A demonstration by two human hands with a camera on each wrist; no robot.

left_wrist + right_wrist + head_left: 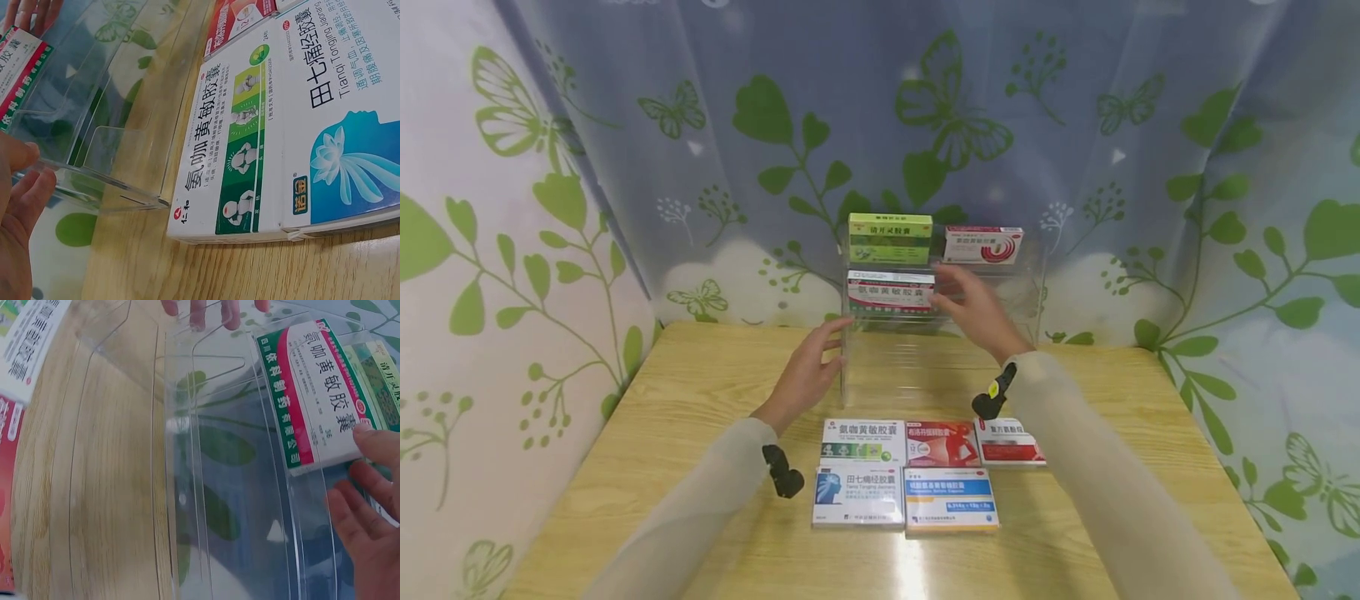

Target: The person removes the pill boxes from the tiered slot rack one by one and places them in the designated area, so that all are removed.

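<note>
Front of bench: five medicine boxes lie flat in two rows on the bench (700, 383); nearest are the blue-and-white box (858, 497) and the blue-and-orange box (951, 500), with three more behind them.
Rack: clear stepped acrylic rack (880, 367) stands at the back of the bench, before the leaf-print curtain (625, 125).
Middle step: red-and-green box (891, 292) stands upright at the left end.
Top step: green box (890, 238) and red-and-white box (982, 244), side by side.
Left hand (808, 367): fingers straight, touching the rack's left side wall.
Right hand (973, 308): fingers spread, tips at the red-and-green box's right end; holds nothing.
</note>
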